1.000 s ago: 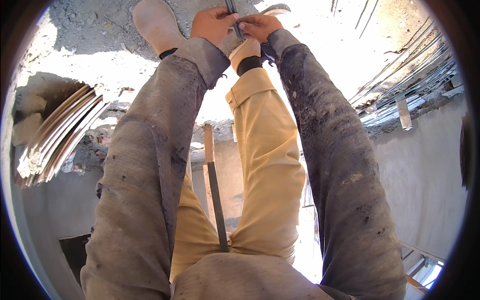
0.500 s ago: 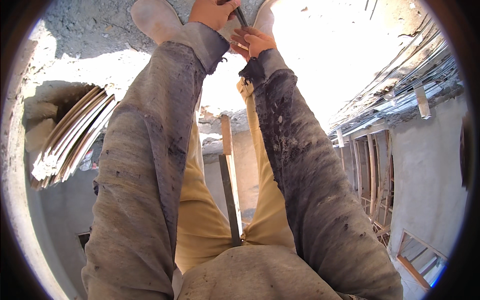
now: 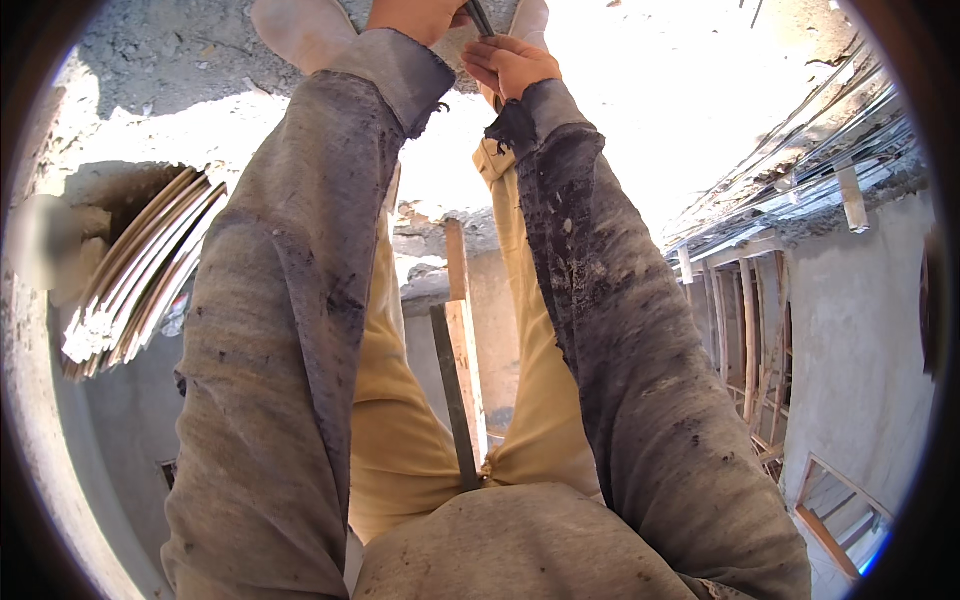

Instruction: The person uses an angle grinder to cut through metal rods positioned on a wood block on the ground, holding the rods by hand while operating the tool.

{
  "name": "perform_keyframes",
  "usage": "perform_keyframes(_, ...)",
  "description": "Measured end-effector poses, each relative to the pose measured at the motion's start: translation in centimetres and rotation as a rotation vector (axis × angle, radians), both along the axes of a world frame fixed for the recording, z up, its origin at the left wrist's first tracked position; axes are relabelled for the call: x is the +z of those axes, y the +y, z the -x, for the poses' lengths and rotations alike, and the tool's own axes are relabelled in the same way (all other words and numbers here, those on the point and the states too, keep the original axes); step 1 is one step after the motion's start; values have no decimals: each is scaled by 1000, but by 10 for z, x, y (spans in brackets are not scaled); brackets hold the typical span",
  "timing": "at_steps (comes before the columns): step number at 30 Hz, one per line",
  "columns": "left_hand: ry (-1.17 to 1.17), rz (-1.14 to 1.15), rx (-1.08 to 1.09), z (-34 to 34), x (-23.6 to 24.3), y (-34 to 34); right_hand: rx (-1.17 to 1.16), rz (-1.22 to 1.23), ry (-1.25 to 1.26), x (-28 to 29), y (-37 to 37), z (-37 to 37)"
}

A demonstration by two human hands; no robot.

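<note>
At the top edge my left hand (image 3: 412, 14) is partly cut off by the frame. Its fingers curl inward beside a slim dark metal rod (image 3: 480, 18); what they grip is hidden. Just right of it and a little nearer, my right hand (image 3: 518, 68) is closed round the lower part of this rod, fingers pressed together. The rod's far end runs out of view. Both forearms are in worn, stained sleeves with frayed cuffs. Below the hands, my legs in yellow-tan trousers (image 3: 400, 440) straddle a gap.
Pale shoes (image 3: 305, 32) stand on rough, sunlit concrete (image 3: 620, 130). A wooden post (image 3: 457, 260) and a dark bar (image 3: 455, 400) show between my legs. Curved stacked sheets (image 3: 145, 270) lie left. Thin metal rods (image 3: 800, 190) run along the right edge, above wooden props (image 3: 745, 340) and a grey wall (image 3: 860, 320).
Both hands have shifted slightly, the left upward and partly out of frame. My right fingers, more spread before, are now closer together on the rod. A blurred pale shape has appeared at far left.
</note>
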State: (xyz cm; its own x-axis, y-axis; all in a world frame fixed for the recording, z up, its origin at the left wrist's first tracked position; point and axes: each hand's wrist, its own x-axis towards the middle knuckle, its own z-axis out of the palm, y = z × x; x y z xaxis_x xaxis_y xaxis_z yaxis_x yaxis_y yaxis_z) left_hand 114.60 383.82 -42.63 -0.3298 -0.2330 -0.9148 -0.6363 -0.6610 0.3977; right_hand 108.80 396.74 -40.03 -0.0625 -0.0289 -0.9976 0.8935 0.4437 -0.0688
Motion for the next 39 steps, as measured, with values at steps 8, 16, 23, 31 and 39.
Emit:
perform_keyframes(8,-5,-39,9,-2,5,-4,17,-5,21,0,-2,-4)
perform_keyframes(16,-9,-17,-32,2,9,-8,40,52,18,-6,-1,0)
perform_keyframes(23,-14,-7,-48,-1,7,-1,318,0,106,-9,7,-4)
perform_keyframes(31,50,-24,98,-14,-15,19,916,-83,61,-40,12,30)
perform_keyframes(39,66,-2,125,-7,-9,9,1249,-401,1020,-72,-46,222)
